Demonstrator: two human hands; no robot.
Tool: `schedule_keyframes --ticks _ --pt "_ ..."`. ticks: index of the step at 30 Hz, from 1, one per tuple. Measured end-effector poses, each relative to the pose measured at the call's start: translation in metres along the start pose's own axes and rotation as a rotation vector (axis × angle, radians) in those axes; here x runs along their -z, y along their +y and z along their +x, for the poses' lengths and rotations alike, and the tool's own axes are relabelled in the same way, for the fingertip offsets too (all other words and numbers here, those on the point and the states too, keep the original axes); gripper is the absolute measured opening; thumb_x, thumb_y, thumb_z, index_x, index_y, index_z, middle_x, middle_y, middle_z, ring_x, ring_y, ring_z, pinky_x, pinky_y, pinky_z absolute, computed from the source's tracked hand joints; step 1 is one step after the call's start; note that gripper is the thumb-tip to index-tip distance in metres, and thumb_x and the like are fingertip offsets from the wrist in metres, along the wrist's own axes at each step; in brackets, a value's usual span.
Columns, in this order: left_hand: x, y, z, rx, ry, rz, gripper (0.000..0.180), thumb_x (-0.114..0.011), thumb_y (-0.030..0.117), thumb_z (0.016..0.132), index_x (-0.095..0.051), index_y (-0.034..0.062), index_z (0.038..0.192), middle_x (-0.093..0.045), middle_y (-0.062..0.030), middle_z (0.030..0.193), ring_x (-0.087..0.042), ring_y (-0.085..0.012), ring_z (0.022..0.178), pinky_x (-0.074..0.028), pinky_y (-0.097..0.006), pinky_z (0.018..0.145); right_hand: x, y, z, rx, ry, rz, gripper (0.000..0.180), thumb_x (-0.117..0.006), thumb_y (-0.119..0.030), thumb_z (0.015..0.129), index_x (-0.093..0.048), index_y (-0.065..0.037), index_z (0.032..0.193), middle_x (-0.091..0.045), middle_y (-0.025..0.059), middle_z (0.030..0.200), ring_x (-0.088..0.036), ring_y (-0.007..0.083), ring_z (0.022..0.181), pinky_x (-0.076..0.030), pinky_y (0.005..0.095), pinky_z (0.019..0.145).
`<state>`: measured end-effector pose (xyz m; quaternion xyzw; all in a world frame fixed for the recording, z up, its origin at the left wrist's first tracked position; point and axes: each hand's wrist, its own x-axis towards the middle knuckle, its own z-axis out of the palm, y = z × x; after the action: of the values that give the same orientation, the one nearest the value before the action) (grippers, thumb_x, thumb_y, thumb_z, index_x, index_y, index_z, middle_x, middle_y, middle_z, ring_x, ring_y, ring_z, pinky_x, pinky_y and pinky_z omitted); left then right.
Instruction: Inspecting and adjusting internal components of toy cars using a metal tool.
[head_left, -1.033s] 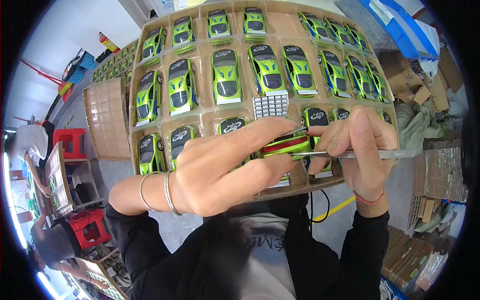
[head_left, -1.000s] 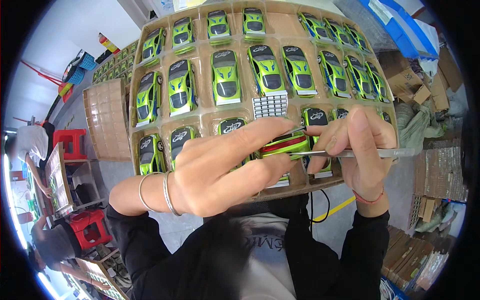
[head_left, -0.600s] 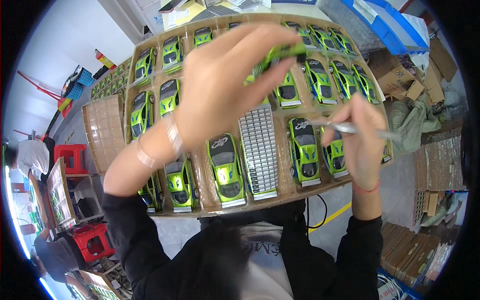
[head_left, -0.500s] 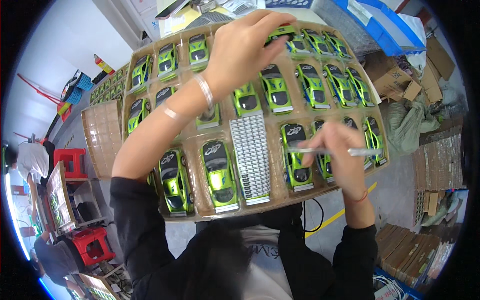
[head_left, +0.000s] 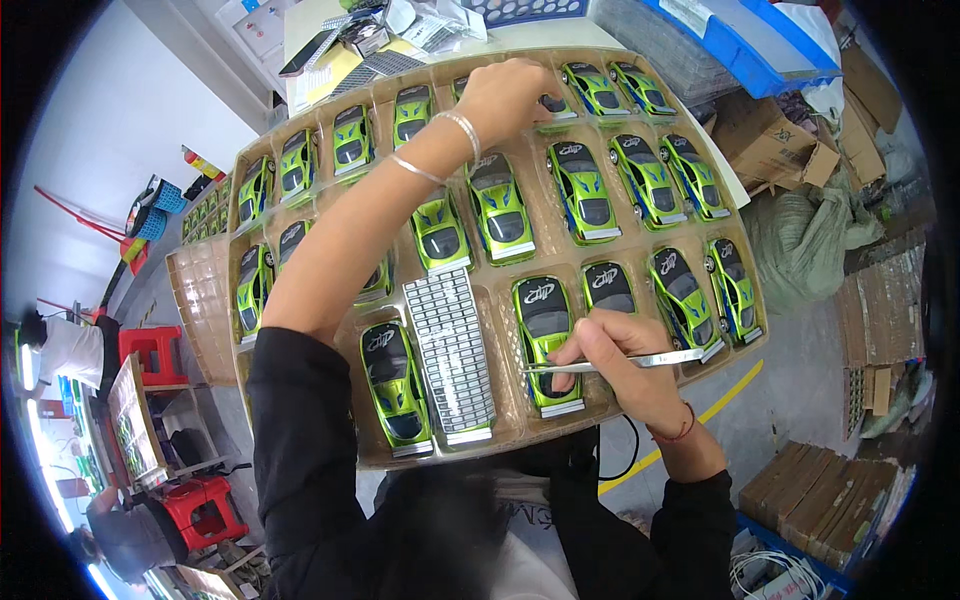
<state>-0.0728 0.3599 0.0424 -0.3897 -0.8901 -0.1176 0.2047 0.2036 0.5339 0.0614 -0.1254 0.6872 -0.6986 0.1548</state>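
A large tan tray point(head_left: 320, 452) with moulded compartments lies before me, filled with rows of lime-green toy cars with black hoods. My left hand point(head_left: 508, 98) reaches across to the far row, its fingers bent down onto a toy car point(head_left: 553, 106) that they partly cover. In my right hand point(head_left: 630, 375) is a pair of metal tweezers point(head_left: 660, 359), held between thumb and fingers above a front-row car point(head_left: 545, 320). The tweezers' tips point left. A sheet of small black-and-white stickers point(head_left: 447, 350) lies over the front row, left of the tweezers.
Behind the tray, a white table point(head_left: 302, 18) carries papers and small packets. A blue bin point(head_left: 765, 45) stands at far right, near cardboard boxes point(head_left: 775, 145) and stacked cardboard point(head_left: 815, 500). Red stools point(head_left: 152, 355) and people sit to the left.
My left hand has brought the toy car down into the far row. The right hand with the tweezers has moved left and lower. The tray appears shifted and turned in view.
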Motion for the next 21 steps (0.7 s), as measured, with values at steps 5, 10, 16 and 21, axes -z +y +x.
schedule_keyframes --ticks 5,10,16,21 --pt "-0.001 0.000 0.013 -0.088 -0.143 -0.084 0.026 -0.071 0.020 0.084 -0.076 0.0216 0.110 -0.070 -0.0081 0.121 -0.068 -0.0318 0.108 -0.056 -0.044 0.089 0.001 0.002 -0.004 0.016 0.007 0.006 0.035 -0.052 -0.022 0.106 -0.066 0.004 0.088 -0.069 0.0075 0.076 -0.065 0.0111 0.069 -0.052 0.0261 0.065" --pt "-0.010 0.007 0.005 -0.262 0.381 0.315 0.030 -0.070 0.012 0.088 -0.071 0.0134 0.118 -0.068 -0.0063 0.129 -0.068 -0.0277 0.112 -0.057 -0.042 0.094 -0.001 0.002 -0.005 -0.002 0.017 0.004 0.035 -0.052 -0.022 0.106 -0.067 0.004 0.088 -0.069 0.0075 0.076 -0.065 0.0108 0.069 -0.052 0.0259 0.065" --pt "0.020 0.022 0.017 0.148 0.069 -0.098 0.036 -0.067 0.009 0.086 -0.067 0.0046 0.122 -0.071 -0.0232 0.101 -0.072 -0.0342 0.089 -0.057 -0.041 0.075 -0.020 -0.009 -0.006 0.008 0.006 -0.017 0.028 -0.056 -0.018 0.104 -0.068 0.003 0.088 -0.071 0.0071 0.077 -0.068 0.0106 0.073 -0.052 0.0249 0.067" --pt "0.087 0.028 -0.043 0.086 0.559 -0.514 0.032 -0.072 0.010 0.087 -0.070 0.0002 0.117 -0.073 -0.0205 0.105 -0.073 -0.0343 0.094 -0.059 -0.041 0.076 -0.038 -0.005 -0.009 0.073 -0.062 -0.083 0.024 -0.062 -0.016 0.099 -0.069 0.000 0.083 -0.071 0.0053 0.072 -0.068 0.0091 0.069 -0.052 0.0258 0.063"
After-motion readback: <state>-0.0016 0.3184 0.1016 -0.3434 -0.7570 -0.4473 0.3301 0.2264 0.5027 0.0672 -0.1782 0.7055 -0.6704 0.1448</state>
